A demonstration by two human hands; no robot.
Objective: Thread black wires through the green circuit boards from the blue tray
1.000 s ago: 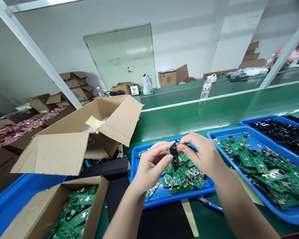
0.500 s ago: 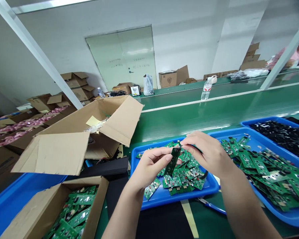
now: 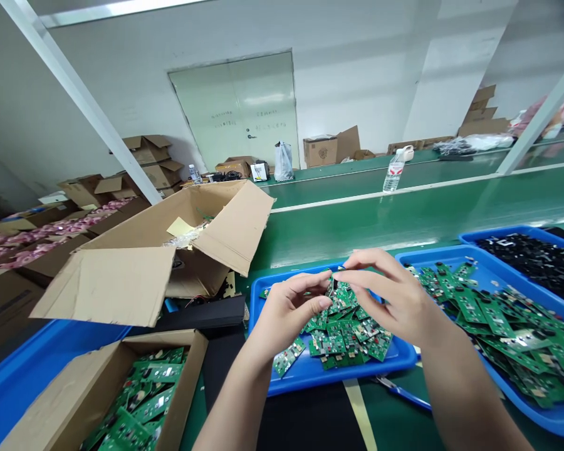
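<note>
The left hand [image 3: 289, 311] and right hand [image 3: 395, 294] are shown narrowly curled over green circuit boards [image 3: 345, 332] in a blue tray [image 3: 301, 379]; any held piece is hidden by the fingertips [image 3: 339, 274].

We see green PCBs [image 3: 341, 335] in a loose, overlapping heap in the blue plastic tray [image 3: 395, 362], most lying flat-ish, w/ small comps on top; one small bd [image 3: 287, 357] sits slightly apart, near the tray's front-left edge.

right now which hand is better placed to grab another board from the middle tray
Probably the left hand: it sits low, right beside the green boards in the blue tray, while the right hand is raised higher over them.
</note>
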